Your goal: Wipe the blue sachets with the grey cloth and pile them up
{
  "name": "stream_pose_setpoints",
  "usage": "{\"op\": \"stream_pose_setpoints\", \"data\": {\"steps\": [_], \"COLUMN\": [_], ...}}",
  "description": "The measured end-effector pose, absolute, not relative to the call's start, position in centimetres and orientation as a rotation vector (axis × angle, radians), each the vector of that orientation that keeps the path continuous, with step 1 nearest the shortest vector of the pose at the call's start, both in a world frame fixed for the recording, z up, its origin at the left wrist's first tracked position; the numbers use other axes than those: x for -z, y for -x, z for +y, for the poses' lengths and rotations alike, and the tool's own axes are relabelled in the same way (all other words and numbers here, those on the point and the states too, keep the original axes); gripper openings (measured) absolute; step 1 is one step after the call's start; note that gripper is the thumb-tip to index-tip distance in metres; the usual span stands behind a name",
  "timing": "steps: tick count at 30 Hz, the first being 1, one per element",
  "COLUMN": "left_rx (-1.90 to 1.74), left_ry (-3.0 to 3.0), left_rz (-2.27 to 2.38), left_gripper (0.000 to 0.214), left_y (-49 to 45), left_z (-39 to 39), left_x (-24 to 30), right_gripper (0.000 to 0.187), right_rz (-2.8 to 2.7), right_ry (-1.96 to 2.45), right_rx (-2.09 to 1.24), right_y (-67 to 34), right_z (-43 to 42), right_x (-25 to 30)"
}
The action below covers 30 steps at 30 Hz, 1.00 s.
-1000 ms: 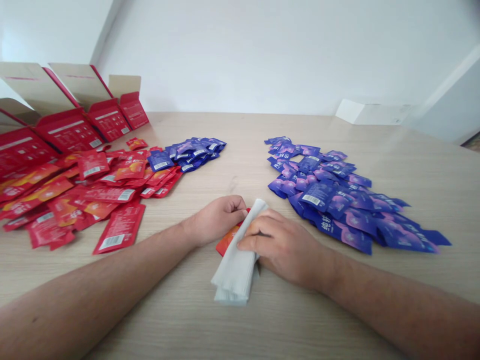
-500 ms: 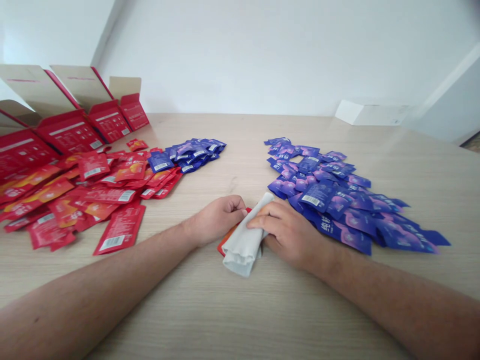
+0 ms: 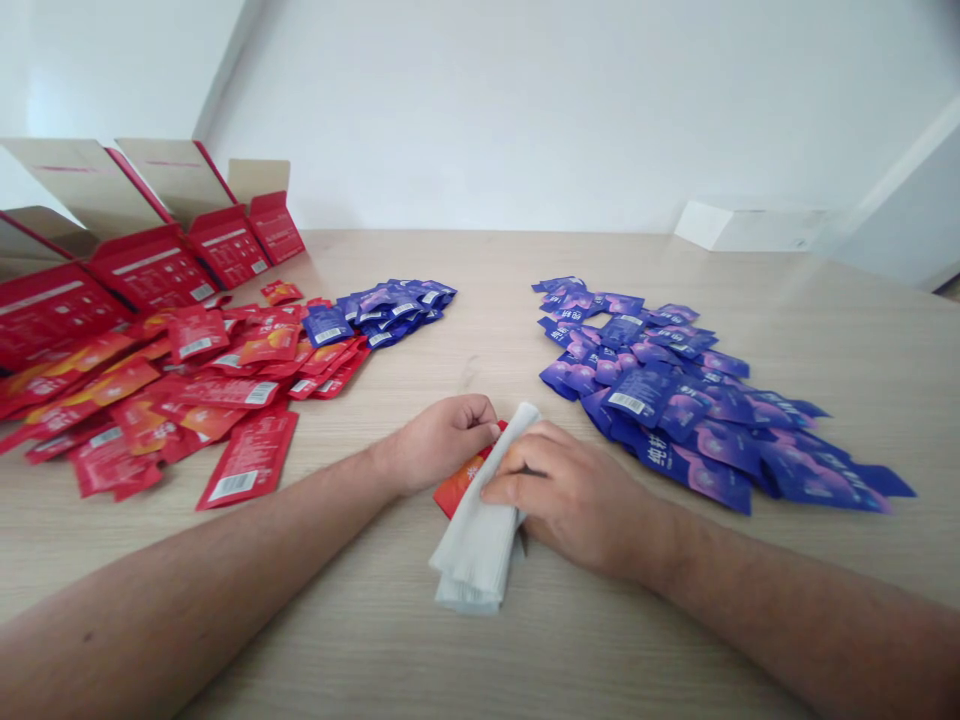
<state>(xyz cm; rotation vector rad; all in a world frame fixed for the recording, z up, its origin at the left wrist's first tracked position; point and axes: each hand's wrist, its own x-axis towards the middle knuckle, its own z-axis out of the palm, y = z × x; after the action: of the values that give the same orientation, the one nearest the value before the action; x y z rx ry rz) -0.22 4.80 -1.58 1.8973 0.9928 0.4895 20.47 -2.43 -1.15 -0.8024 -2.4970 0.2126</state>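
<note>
On my feed, the person's left hand [image 3: 442,445] sits at the top corner of a red sachet [image 3: 463,480], its grip closed, with the fingers curled in on the sachet's edge. The right hand [image 3: 570,498] lies across a folded white cloth [image 3: 478,540], its grip closed over the fabric, fingers pressing down. The cloth covers much of the sachet, and both lie on the light wood-grain counter [image 3: 615,640], between the two hands, with the cloth's lower end hanging out toward the person.

Left of the hands is a loose spread of red sachets [image 3: 157,400], and just behind it, touching its edge, a smaller heap of blue-purple sachets [image 3: 382,312]. To the right is a larger blue-purple pile [image 3: 660,400], its nearest pieces just beside the right hand. Open red cartons [image 3: 142,265] stand at the far left corner, their flaps up — and a white box [image 3: 750,228] lies at the far right of the counter.
</note>
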Motion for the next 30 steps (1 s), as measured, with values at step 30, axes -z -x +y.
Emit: {"op": "stream_pose_setpoints", "data": {"steps": [30], "left_rx": [-0.497], "left_ry": [-1.908], "left_rz": [0.997], "left_gripper": [0.019], "left_y": [0.31], "left_z": [4.54], "left_x": [1.42], "right_gripper": [0.03], "right_rz": [-2.463], "right_ry": [0.846], "right_rx": [-0.214], "right_y": [-20.54], "right_z": [-2.43], "right_x": [0.91]}}
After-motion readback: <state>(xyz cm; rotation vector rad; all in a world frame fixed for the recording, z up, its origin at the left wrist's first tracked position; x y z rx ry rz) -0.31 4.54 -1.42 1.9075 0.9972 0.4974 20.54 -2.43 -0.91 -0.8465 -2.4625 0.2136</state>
